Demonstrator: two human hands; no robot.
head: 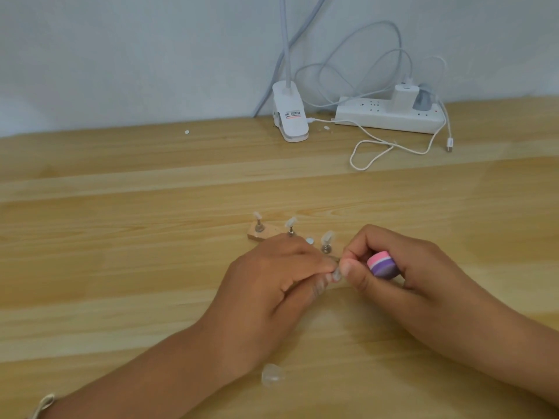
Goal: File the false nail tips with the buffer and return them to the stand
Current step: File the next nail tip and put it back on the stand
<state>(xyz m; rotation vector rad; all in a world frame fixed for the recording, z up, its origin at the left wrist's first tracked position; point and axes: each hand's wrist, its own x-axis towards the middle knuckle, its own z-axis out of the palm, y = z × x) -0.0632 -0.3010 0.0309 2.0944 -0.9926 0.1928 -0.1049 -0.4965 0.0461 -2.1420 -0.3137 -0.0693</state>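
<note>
Centre frame, low over the wooden counter (pixel 121 267), a person's left hand (pixel 272 276) pinches a clear nail tip (pixel 335 275) between thumb and curled fingers (pixel 320 264). The right hand (pixel 417 267) meets it from the right of the frame, its fingers wrapped round a pink-and-purple buffer (pixel 381 264), with thumb and forefinger reaching in to touch the same tip.

Just above the hands stands the small wooden stand (pixel 255 234), partly hidden behind the left knuckles. Three tips ride its pegs in a row running toward the right: one (pixel 257 215), a second (pixel 292 221) and a third (pixel 327 237). Another loose tip (pixel 273 375) lies on the counter near the bottom of the frame, beside the left forearm.

The buffer sits back in the palm rather than against the tip, so this reads as a re-gripping between strokes, not a filing pass. Whether this tip has been filed cannot be told.

The next move probably calls for a firm pinch at the tip's base and the buffer's flat face turned onto its free edge. The slick plastic may well slip if it is squeezed too near that edge.

At the upper right, by the wall, sit a white lamp clip (pixel 290 116), a power strip (pixel 390 116) and a looped cable (pixel 372 155).
</note>
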